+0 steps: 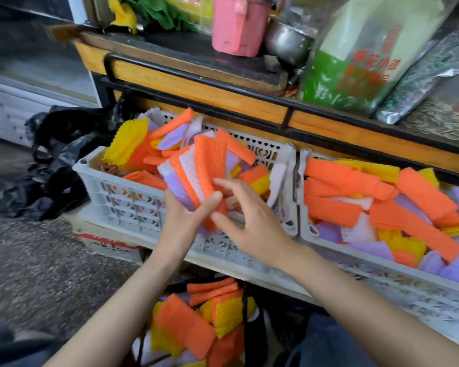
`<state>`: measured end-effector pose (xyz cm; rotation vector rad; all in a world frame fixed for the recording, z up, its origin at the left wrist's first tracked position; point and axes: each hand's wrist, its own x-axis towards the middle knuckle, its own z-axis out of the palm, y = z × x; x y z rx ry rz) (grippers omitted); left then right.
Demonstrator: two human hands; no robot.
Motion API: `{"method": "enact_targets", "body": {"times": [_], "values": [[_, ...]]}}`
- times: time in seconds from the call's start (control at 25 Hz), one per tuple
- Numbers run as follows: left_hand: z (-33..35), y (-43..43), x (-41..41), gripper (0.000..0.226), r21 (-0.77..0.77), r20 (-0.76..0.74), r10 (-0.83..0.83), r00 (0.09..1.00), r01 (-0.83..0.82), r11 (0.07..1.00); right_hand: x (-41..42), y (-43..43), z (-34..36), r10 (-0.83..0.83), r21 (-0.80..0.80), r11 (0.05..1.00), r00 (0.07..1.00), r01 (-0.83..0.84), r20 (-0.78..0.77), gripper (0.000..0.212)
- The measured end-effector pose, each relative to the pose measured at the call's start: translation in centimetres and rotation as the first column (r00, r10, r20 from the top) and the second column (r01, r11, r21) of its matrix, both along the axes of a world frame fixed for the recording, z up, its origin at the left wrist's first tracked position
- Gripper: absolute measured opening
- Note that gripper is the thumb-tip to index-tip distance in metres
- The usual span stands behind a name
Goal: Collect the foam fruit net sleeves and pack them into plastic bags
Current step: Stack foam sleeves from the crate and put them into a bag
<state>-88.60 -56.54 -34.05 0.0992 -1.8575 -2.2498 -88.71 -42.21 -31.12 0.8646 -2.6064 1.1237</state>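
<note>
A fanned bundle of foam sleeves (196, 168), orange, white and purple, is clasped from below in the left grip (186, 218), the thumb pressed across its front, and is held up over the left-hand crate. At far left, crumpled black plastic bags (56, 165) are seen heaped on the speckled floor (37, 260). Beside them, a white perforated crate (117, 197) is filled with loose sleeves (125, 141) in yellow, orange and purple. The right grip (252, 226) is set against the bundle's near edge, fingers bent and spread, with forefinger and thumb touching the foam. Whether anything is pinched cannot be told. Below the hands, an open black bag (253, 332) is shown on the floor, with orange and yellow packed sleeves (186, 324) inside. To the right, a second crate (355, 254), pressed against the first, is piled with further sleeves (421, 197). Above, on the wood-edged table (196, 86), a pink cup (236, 25), a steel pot (286, 41) and a green-and-white printed bag (355, 62) are lined up.
</note>
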Motion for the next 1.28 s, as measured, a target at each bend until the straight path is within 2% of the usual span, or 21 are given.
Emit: {"method": "enact_targets", "body": {"times": [0.12, 0.24, 0.32, 0.36, 0.44, 0.52, 0.56, 0.64, 0.72, 0.76, 0.8, 0.84, 0.88, 0.92, 0.96, 1.0, 1.04, 1.12, 1.16, 1.2, 1.28], "values": [[-2.7, -3.4, 1.9, 0.080, -0.043, 0.088, 0.096, 0.991, -0.093, 0.995, 1.6, -2.2, -2.5, 0.130, -0.053, 0.991, 0.967, -0.121, 0.218, 0.039], [-5.8, -5.3, 4.1, 0.065, -0.029, 0.189, 0.097, 0.977, -0.094, 0.995, 2.7, -3.1, -5.1, 0.017, -0.142, 0.990, 0.970, 0.018, 0.243, 0.040], [-7.4, -5.9, 5.5, 0.070, 0.014, 0.262, -0.033, 0.965, 0.030, 0.999, 3.0, -3.2, -6.7, -0.055, -0.165, 0.979, 0.930, 0.123, 0.363, 0.054], [-8.2, -6.1, 6.0, 0.070, 0.064, 0.285, -0.142, 0.948, 0.129, 0.990, 3.1, -3.2, -7.3, -0.047, -0.175, 0.973, 0.871, 0.151, 0.489, 0.056], [-8.9, -6.2, 7.0, 0.056, 0.248, 0.313, -0.356, 0.881, 0.286, 0.926, 3.5, -3.1, -8.0, 0.065, -0.236, 0.960, 0.695, 0.153, 0.716, 0.041], [-9.5, -6.1, 7.8, 0.047, 0.353, 0.341, -0.497, 0.798, 0.381, 0.854, 4.0, -2.6, -9.0, 0.185, -0.297, 0.950, 0.591, 0.097, 0.785, 0.034], [-9.7, -6.0, 8.2, 0.045, 0.327, 0.360, -0.531, 0.767, 0.430, 0.842, 4.4, -2.4, -9.3, 0.214, -0.313, 0.946, 0.571, 0.080, 0.793, 0.037], [-10.8, -5.9, 8.9, 0.041, 0.167, 0.398, -0.517, 0.757, 0.495, 0.853, 4.8, -1.7, -10.7, 0.203, -0.314, 0.944, 0.570, 0.102, 0.796, 0.041], [-13.0, -6.2, 9.7, 0.064, -0.221, 0.432, -0.287, 0.855, 0.409, 0.885, 4.8, -1.3, -12.2, 0.084, -0.250, 0.947, 0.599, 0.200, 0.796, 0.047], [-14.3, -6.8, 10.1, 0.073, -0.450, 0.429, -0.128, 0.894, 0.335, 0.828, 4.7, -1.2, -12.8, -0.017, -0.185, 0.949, 0.628, 0.254, 0.778, 0.051], [-15.6, -7.4, 10.7, 0.073, -0.649, 0.421, 0.011, 0.907, 0.293, 0.702, 4.5, -1.1, -13.3, -0.128, -0.101, 0.948, 0.652, 0.302, 0.748, 0.053], [-16.4, -7.9, 11.4, 0.067, -0.795, 0.425, 0.117, 0.897, 0.309, 0.522, 4.3, -1.2, -13.6, -0.247, 0.008, 0.941, 0.670, 0.339, 0.700, 0.054], [-17.1, -8.4, 12.0, 0.060, -0.845, 0.478, 0.165, 0.863, 0.400, 0.355, 4.1, -1.4, -13.9, -0.365, 0.146, 0.923, 0.689, 0.357, 0.626, 0.058], [-17.2, -8.8, 12.4, 0.049, -0.826, 0.551, 0.176, 0.816, 0.502, 0.257, 4.0, -1.7, -14.2, -0.449, 0.275, 0.894, 0.712, 0.355, 0.540, 0.063], [-17.1, -9.0, 12.6, 0.035, -0.797, 0.591, 0.185, 0.785, 0.533, 0.283, 4.0, -2.2, -14.5, -0.487, 0.365, 0.865, 0.753, 0.345, 0.443, 0.069], [-17.0, -9.3, 12.3, 0.023, -0.767, 0.606, 0.182, 0.775, 0.507, 0.393, 4.0, -2.7, -14.9, -0.489, 0.415, 0.844, 0.806, 0.340, 0.334, 0.071], [-17.1, -9.5, 12.0, 0.023, -0.736, 0.583, 0.199, 0.787, 0.409, 0.540, 4.3, -3.2, -15.3, -0.448, 0.457, 0.831, 0.869, 0.317, 0.210, 0.070], [-17.4, -10.2, 11.0, 0.032, -0.635, 0.542, 0.269, 0.796, 0.179, 0.751, 5.0, -4.3, -17.0, -0.272, 0.601, 0.777, 0.961, 0.187, 0.052, 0.060], [-17.7, -10.5, 10.6, 0.031, -0.531, 0.551, 0.275, 0.788, 0.078, 0.844, 5.5, -4.8, -18.2, -0.180, 0.673, 0.733, 0.982, 0.096, 0.057, 0.055], [-17.9, -10.6, 10.3, 0.027, -0.438, 0.565, 0.267, 0.780, 0.010, 0.899, 6.2, -5.3, -19.2, -0.102, 0.730, 0.683, 0.991, 0.005, 0.089, 0.052], [-17.9, -10.4, 10.5, 0.021, -0.336, 0.580, 0.245, 0.776, -0.046, 0.941, 7.8, -6.5, -21.4, 0.057, 0.778, 0.614, 0.991, -0.133, 0.125, 0.050]]}}
